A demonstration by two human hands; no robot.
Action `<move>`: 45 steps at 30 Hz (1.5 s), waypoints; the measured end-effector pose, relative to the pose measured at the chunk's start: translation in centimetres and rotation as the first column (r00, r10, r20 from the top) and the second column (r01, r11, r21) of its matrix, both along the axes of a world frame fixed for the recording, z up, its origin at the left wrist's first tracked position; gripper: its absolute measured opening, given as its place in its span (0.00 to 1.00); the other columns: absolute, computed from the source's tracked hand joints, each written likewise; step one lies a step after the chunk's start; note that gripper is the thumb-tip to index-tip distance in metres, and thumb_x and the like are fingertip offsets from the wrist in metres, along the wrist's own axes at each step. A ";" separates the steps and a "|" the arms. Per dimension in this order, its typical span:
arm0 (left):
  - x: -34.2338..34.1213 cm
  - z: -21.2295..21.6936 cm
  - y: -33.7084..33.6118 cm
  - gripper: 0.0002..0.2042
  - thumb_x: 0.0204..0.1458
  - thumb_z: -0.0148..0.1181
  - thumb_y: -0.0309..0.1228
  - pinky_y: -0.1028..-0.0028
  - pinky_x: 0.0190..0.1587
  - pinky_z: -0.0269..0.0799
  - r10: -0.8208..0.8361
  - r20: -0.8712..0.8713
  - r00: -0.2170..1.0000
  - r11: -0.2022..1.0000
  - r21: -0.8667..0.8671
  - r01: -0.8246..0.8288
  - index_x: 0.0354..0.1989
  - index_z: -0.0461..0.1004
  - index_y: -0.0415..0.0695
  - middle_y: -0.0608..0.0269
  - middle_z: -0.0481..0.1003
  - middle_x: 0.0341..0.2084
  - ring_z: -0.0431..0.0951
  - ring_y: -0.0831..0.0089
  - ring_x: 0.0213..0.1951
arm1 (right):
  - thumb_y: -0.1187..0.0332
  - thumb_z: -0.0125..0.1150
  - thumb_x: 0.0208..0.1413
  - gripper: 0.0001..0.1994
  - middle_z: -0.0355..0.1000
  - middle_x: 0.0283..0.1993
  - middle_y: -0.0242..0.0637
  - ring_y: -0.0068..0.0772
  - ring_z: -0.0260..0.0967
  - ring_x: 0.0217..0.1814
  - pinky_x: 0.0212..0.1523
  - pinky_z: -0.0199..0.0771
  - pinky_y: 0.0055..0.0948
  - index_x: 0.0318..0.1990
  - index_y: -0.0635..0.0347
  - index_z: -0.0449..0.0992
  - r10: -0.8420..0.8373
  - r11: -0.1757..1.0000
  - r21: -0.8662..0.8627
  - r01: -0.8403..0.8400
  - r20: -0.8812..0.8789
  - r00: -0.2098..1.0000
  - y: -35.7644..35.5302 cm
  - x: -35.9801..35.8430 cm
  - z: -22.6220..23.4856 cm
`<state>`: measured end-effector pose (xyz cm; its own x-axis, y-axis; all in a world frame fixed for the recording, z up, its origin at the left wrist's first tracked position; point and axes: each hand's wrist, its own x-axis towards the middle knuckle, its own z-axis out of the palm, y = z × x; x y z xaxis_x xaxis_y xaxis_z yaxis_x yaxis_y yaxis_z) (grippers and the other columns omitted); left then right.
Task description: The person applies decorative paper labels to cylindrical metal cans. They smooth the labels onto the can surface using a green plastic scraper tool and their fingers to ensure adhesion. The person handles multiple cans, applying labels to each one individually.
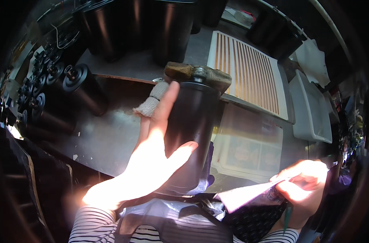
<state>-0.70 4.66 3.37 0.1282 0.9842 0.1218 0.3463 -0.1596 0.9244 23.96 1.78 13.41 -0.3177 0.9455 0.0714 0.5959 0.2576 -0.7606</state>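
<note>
A black cylindrical canister [192, 129] stands before me with a metal fitting at its top end, which sits against a worn wooden block [217, 79]. My left hand [148, 162] lies along the canister's left side, index finger stretched out and thumb spread across the front. Its other fingers are partly hidden. My right hand [304, 186], to the right of the canister, pinches a thin whitish sheet [249, 196] by its edge. A narrow green pointed thing [287, 216] shows below that hand; I cannot tell what it is. A greyish cloth roll [154, 99] sits beside the block.
A white sheet with rows of brown strips [249, 75] lies on the bench at the far right, near a white tray [308, 105]. A translucent plastic sheet [249, 141] is nearer. Large black cylinders [172, 32] stand at the back; several black canisters [83, 89] are at the left.
</note>
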 end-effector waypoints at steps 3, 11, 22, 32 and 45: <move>-2.1 0.0 0.1 0.23 0.51 0.55 0.42 0.62 0.57 0.56 0.000 -0.292 0.956 0.948 0.304 0.093 0.55 0.66 0.47 0.51 0.59 0.55 0.60 0.60 0.55 | 0.77 0.61 0.38 0.07 0.70 0.21 0.40 0.26 0.69 0.19 0.19 0.65 0.15 0.27 0.69 0.71 -0.210 0.963 -0.240 0.126 -0.369 0.905 1.4 -2.9 0.0; -2.5 0.1 2.2 0.22 0.42 0.66 0.44 0.70 0.45 0.63 0.025 0.051 0.998 0.998 0.064 -0.029 0.39 0.70 0.41 0.57 0.66 0.33 0.65 0.69 0.40 | 0.73 0.58 0.53 0.06 0.74 0.25 0.34 0.13 0.69 0.26 0.26 0.64 0.09 0.35 0.68 0.71 -0.190 0.896 -0.442 -0.049 -0.480 0.856 7.2 -6.0 -6.2; -1.6 -1.1 4.9 0.09 0.52 0.57 0.32 0.77 0.32 0.64 0.169 0.120 0.978 0.970 0.157 -0.187 0.27 0.69 0.39 0.62 0.63 0.27 0.67 0.77 0.29 | 0.72 0.59 0.52 0.05 0.70 0.18 0.28 0.13 0.67 0.20 0.22 0.63 0.10 0.30 0.63 0.71 -0.167 0.952 -0.304 0.039 -0.407 0.898 9.0 -6.2 -7.4; -2.7 -1.7 3.0 0.13 0.51 0.59 0.38 0.80 0.30 0.61 0.116 0.347 0.930 0.981 -0.187 -0.053 0.26 0.73 0.39 0.66 0.63 0.26 0.65 0.81 0.29 | 0.65 0.59 0.54 0.10 0.70 0.21 0.29 0.14 0.67 0.23 0.22 0.64 0.11 0.32 0.62 0.68 -0.312 0.910 -0.415 0.026 -0.641 0.702 6.7 -6.4 -10.7; -4.4 -4.7 -4.0 0.04 0.44 0.61 0.21 0.75 0.41 0.68 -0.037 0.280 0.959 0.931 -0.339 0.135 0.27 0.73 0.35 0.58 0.75 0.30 0.73 0.74 0.34 | 0.78 0.59 0.51 0.04 0.73 0.28 0.40 0.24 0.72 0.26 0.26 0.73 0.19 0.30 0.67 0.69 -0.479 0.717 -0.697 0.003 -0.489 0.729 -1.7 -6.6 -12.0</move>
<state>-5.14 0.68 -1.32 0.2253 0.9559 -0.1884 0.0809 0.1743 0.9814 17.38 0.04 1.44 -0.1803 0.8660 -0.4664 -0.0855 -0.4861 -0.8697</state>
